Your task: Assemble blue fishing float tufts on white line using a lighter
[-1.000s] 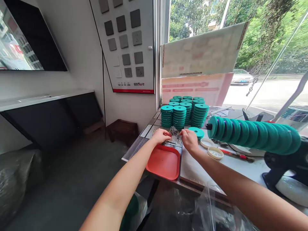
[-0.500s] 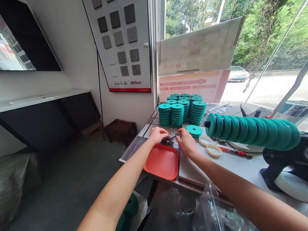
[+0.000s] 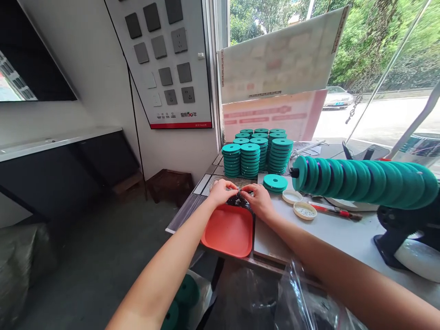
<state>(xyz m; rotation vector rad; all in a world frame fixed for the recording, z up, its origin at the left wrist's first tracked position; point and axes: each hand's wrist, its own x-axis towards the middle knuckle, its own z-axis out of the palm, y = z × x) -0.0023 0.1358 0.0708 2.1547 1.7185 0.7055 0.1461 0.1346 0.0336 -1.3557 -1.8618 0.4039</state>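
My left hand (image 3: 222, 192) and my right hand (image 3: 257, 199) come together behind the red tray (image 3: 227, 231), fingertips pinched and almost touching. Under and between them lies a heap of small black wiry pieces (image 3: 238, 200), partly hidden by the fingers. Whatever is in the pinches is too small and dark to make out. Just right of my right hand, a few green foam discs (image 3: 275, 182) are stacked low. Beyond the hands stand several taller stacks of the same green discs (image 3: 250, 160).
Two shallow round lids (image 3: 305, 211) and a red-handled brush (image 3: 338, 211) lie on the white board at right. A row of green discs on a rod (image 3: 364, 182) reaches in from a black stand (image 3: 395, 240). Clear plastic bags (image 3: 299, 298) hang in front of the table edge.
My right hand has moved left to meet the left one; the thin black strand seen at its fingertips no longer shows plainly. The view has shifted slightly.
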